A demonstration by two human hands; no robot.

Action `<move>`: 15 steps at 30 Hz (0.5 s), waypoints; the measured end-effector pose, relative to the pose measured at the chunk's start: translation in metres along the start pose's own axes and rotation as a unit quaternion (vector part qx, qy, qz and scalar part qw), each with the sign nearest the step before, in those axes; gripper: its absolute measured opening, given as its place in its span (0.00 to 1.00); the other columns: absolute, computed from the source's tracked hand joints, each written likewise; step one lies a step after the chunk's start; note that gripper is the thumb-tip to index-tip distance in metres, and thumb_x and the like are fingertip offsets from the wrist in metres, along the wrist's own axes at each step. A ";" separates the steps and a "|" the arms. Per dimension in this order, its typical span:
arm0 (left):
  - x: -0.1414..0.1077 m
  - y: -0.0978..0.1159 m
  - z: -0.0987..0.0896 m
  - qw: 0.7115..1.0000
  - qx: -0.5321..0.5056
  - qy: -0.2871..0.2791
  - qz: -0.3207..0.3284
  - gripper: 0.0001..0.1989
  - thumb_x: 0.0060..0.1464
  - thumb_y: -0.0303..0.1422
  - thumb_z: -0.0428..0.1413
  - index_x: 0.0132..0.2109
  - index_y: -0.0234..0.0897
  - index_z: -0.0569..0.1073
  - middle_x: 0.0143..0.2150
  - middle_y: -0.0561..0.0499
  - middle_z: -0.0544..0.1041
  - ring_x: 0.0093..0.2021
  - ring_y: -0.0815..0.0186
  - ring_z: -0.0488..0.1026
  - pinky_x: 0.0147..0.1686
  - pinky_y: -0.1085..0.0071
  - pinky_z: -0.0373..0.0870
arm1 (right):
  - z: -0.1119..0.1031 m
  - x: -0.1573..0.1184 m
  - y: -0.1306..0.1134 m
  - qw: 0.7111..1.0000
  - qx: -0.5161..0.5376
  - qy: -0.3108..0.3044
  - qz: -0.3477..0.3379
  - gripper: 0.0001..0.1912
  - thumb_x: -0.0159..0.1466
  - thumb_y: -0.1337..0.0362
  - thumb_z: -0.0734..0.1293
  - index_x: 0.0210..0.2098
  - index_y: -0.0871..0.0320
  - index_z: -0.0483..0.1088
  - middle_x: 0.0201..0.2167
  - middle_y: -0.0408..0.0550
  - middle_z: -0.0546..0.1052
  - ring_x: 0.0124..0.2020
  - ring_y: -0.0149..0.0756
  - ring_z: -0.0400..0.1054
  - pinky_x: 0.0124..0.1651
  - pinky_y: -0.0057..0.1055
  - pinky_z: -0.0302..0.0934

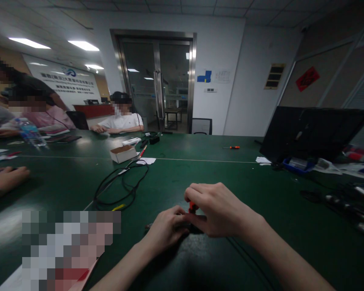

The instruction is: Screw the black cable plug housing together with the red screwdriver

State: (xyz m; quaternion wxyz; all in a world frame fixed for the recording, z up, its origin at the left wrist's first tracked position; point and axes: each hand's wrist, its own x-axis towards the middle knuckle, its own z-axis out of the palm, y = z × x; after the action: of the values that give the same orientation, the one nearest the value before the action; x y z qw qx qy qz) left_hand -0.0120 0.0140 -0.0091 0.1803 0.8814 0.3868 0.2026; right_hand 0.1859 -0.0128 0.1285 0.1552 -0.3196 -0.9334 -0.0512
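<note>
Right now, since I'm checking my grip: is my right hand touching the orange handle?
Touching. The head view shows the right hand with its fingers curled over the top of the orange handle, no gap between them.

On the table point(194, 171), my left hand point(169, 227) was just left of my right point(216, 208). The cable point(135, 194) lay left of both, the box point(123, 156) behind it. Toward the far edge I had the bottle point(33, 134) leftmost, then a screwdriver point(234, 147), then the monitor point(315, 131), with the tray point(297, 165) before it. A chair point(202, 125) stood behind that edge.
</note>
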 end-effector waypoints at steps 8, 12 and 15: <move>0.000 -0.001 0.002 1.000 0.011 0.008 0.021 0.07 0.57 0.28 0.58 0.42 0.42 0.79 0.47 0.49 0.75 0.44 0.59 0.74 0.43 0.68 0.70 | 0.003 -0.001 -0.001 1.000 -0.025 0.004 -0.009 0.02 0.68 0.65 0.62 0.40 0.57 0.65 0.33 0.43 0.73 0.26 0.30 0.62 0.25 0.30 0.44; -0.001 -0.002 0.003 1.000 0.000 0.024 0.020 0.09 0.57 0.29 0.58 0.45 0.42 0.77 0.46 0.49 0.76 0.44 0.59 0.74 0.42 0.69 0.70 | 0.002 0.000 -0.003 0.998 -0.059 -0.005 -0.002 0.09 0.69 0.58 0.64 0.35 0.56 0.65 0.29 0.43 0.73 0.25 0.31 0.62 0.25 0.31 0.41; -0.001 -0.001 0.003 0.999 0.002 0.026 0.035 0.09 0.57 0.27 0.57 0.44 0.42 0.78 0.46 0.50 0.75 0.44 0.60 0.74 0.41 0.71 0.70 | -0.003 -0.002 -0.006 1.000 -0.022 -0.017 0.000 0.06 0.66 0.62 0.65 0.36 0.57 0.64 0.33 0.45 0.73 0.29 0.32 0.65 0.27 0.31 0.46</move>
State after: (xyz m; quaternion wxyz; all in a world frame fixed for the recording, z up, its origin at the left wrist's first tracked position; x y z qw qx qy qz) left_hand -0.0117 0.0138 -0.0120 0.1614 0.8892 0.3608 0.2304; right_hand 0.1843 -0.0189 0.1308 0.1326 -0.3238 -0.9344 -0.0667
